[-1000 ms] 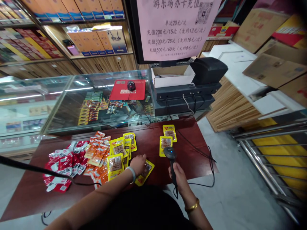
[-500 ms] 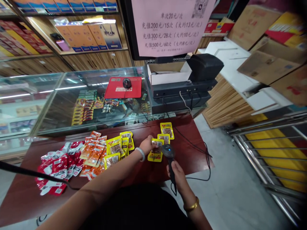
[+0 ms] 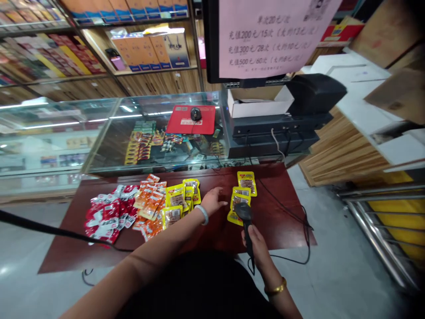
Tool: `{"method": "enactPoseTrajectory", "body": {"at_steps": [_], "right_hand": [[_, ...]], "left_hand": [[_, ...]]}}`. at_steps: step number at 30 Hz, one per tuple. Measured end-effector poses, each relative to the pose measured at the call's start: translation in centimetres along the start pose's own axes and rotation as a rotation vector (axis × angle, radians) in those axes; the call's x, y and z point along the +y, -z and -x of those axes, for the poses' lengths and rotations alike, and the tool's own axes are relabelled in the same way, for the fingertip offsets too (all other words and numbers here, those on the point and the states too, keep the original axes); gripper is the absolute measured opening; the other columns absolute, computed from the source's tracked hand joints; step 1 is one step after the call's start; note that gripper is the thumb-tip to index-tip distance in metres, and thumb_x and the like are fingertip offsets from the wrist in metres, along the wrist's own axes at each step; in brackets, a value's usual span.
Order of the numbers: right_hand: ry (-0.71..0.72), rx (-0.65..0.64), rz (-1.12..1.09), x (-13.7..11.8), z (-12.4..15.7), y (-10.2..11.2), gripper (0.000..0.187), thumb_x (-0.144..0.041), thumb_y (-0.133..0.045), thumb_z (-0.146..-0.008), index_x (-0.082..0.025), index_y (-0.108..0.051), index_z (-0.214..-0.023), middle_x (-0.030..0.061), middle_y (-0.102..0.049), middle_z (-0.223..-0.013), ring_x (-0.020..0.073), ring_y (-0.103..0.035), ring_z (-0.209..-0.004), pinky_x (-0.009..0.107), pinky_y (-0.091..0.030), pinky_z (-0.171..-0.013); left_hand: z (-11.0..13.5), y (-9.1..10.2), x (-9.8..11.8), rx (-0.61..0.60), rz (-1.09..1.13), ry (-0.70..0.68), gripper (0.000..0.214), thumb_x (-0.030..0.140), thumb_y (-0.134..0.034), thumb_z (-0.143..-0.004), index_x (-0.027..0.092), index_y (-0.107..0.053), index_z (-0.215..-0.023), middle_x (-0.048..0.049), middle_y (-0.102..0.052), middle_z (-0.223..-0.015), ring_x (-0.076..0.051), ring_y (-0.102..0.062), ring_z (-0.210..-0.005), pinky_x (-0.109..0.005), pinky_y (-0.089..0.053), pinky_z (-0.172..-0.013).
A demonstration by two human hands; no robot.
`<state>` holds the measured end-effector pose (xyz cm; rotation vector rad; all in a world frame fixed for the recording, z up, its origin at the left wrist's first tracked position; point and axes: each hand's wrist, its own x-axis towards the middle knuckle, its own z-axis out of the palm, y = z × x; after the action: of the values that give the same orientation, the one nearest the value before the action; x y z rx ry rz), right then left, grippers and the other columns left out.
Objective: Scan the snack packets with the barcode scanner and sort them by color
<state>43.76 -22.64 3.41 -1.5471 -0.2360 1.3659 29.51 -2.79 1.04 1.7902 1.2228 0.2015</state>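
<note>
My right hand (image 3: 256, 241) is closed around the handle of a black barcode scanner (image 3: 245, 217). The scanner's head covers part of the yellow snack packets (image 3: 239, 198) lying on the right of the brown table. Another yellow packet (image 3: 246, 182) lies just beyond them. To the left, my left hand (image 3: 214, 201) hovers over the table, fingers apart and holding nothing, between those packets and a pile of yellow snack packets (image 3: 175, 196). Beside that pile lie orange packets (image 3: 149, 201), and farther left a heap of red and white packets (image 3: 108, 217).
Behind the brown table (image 3: 212, 239) stands a glass display case (image 3: 109, 146) with a red mouse pad (image 3: 207, 122) and a mouse. A dark cash drawer unit (image 3: 275, 128) sits under a screen with a pink price sheet (image 3: 272, 40). Cable (image 3: 285, 199) loops across the table's right side.
My left hand has let go of the yellow packet near the scanner and moved left, its fingers spreading. The right hand still holds the scanner. The camera view has swung left.
</note>
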Motion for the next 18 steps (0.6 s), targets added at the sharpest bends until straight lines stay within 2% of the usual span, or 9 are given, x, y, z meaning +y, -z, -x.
{"method": "enactPoseTrajectory", "body": {"at_steps": [2,5,8,10,12,14,15,18], "right_hand": [[-0.006,-0.035,0.003,0.1,-0.1,-0.8,0.048,-0.067,-0.066,-0.071,-0.020,-0.055,-0.072,-0.0028,-0.054,-0.059,0.0101,-0.045,-0.045,0.023,-0.033,-0.044],[-0.021,-0.114,0.016,0.1,-0.3,-2.3,0.046,-0.065,-0.067,-0.072,-0.020,-0.056,-0.073,-0.0030,-0.053,-0.059,0.0101,-0.045,-0.046,0.023,-0.033,-0.044],[-0.030,-0.195,0.040,0.3,-0.4,-4.2,0.046,-0.064,-0.066,-0.073,-0.020,-0.056,-0.072,-0.0033,-0.053,-0.059,0.0100,-0.044,-0.046,0.024,-0.033,-0.045],[-0.030,-0.239,0.065,0.4,-0.4,-5.4,0.046,-0.065,-0.065,-0.073,-0.020,-0.054,-0.069,-0.0036,-0.053,-0.058,0.0102,-0.043,-0.046,0.024,-0.034,-0.046],[-0.028,-0.272,0.094,0.6,-0.3,-6.5,0.046,-0.065,-0.065,-0.073,-0.021,-0.054,-0.070,-0.0037,-0.053,-0.058,0.0106,-0.044,-0.046,0.025,-0.034,-0.046],[-0.027,-0.304,0.125,0.7,-0.2,-7.5,0.045,-0.065,-0.064,-0.073,-0.021,-0.054,-0.072,-0.0037,-0.054,-0.058,0.0109,-0.045,-0.046,0.024,-0.035,-0.047],[-0.030,-0.319,0.136,0.6,-0.1,-7.8,0.045,-0.065,-0.064,-0.074,-0.021,-0.055,-0.072,-0.0038,-0.055,-0.058,0.0108,-0.045,-0.046,0.024,-0.034,-0.046],[-0.044,-0.357,0.166,0.4,0.2,-8.7,0.047,-0.067,-0.064,-0.072,-0.021,-0.055,-0.074,-0.0045,-0.054,-0.057,0.0100,-0.045,-0.045,0.023,-0.034,-0.045]], "left_hand": [[2.6,3.1,-1.8,0.081,-0.191,0.050,0.051,0.034,-0.072,-0.071,0.017,-0.054,-0.116,-0.0106,-0.061,-0.116,-0.025,-0.055,-0.112,-0.037,-0.039,-0.101],[7.6,7.5,-5.1,0.273,-0.396,0.255,0.050,0.041,-0.065,-0.075,0.015,-0.052,-0.116,-0.0127,-0.060,-0.115,-0.028,-0.053,-0.113,-0.038,-0.037,-0.101],[12.5,9.8,-8.5,0.445,-0.526,0.458,0.062,0.049,-0.061,-0.076,0.015,-0.045,-0.124,-0.0159,-0.053,-0.123,-0.032,-0.047,-0.120,-0.040,-0.034,-0.102],[14.7,10.2,-10.4,0.435,-0.537,0.588,0.070,0.054,-0.062,-0.072,0.013,-0.043,-0.125,-0.0178,-0.053,-0.124,-0.034,-0.048,-0.120,-0.042,-0.035,-0.100],[16.0,10.1,-12.0,0.306,-0.442,0.659,0.064,0.055,-0.064,-0.070,0.014,-0.049,-0.118,-0.0161,-0.060,-0.116,-0.033,-0.054,-0.112,-0.040,-0.040,-0.094],[16.4,9.8,-13.0,0.183,-0.274,0.665,0.050,0.051,-0.064,-0.072,0.017,-0.055,-0.108,-0.0118,-0.066,-0.106,-0.028,-0.061,-0.102,-0.035,-0.044,-0.085],[16.5,9.7,-13.4,0.158,-0.191,0.654,0.045,0.049,-0.064,-0.073,0.018,-0.056,-0.105,-0.0099,-0.067,-0.104,-0.026,-0.063,-0.098,-0.032,-0.046,-0.082],[16.5,9.7,-13.8,0.206,-0.018,0.579,0.039,0.042,-0.063,-0.075,0.020,-0.057,-0.107,-0.0062,-0.070,-0.102,-0.022,-0.065,-0.093,-0.030,-0.048,-0.080]]}}
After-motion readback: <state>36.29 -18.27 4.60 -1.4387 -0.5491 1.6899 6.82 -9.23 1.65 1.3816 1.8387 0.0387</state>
